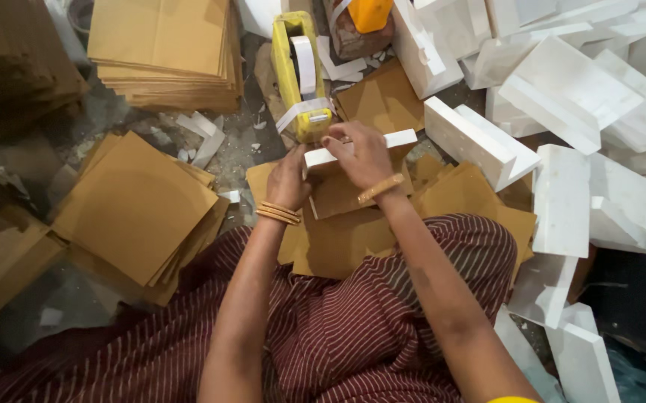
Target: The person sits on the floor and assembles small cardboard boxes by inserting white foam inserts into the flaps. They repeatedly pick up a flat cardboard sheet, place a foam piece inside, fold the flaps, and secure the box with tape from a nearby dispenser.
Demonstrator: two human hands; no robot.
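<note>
A person seated on the floor wraps a white foam block (360, 147) in brown cardboard, both hands working over the lap. The block lies crosswise just in front of the knees, resting on a folded cardboard sheet (338, 195) and touching the near end of a yellow tape dispenser (298, 75), whose white tape tail hangs over its front.

The left hand (287, 181), knuckles up and wrist bent, has its fingers curled together against the block's left end and the sheet beneath it. The right hand (364, 153) lies palm-down across the block, fingers spread slightly and pressed onto its top face, bangles showing at both wrists.

The step in hand looks like seating the block on the cardboard before closing it; the next move would likely call for keeping the fold tight with one hand while the other reaches the dispenser.

A stack of cut cardboard squares (132, 209) sits at the left of the floor, another stack (166, 52) near the far edge, and a heap of white foam pieces (569, 97) fills the right side.
</note>
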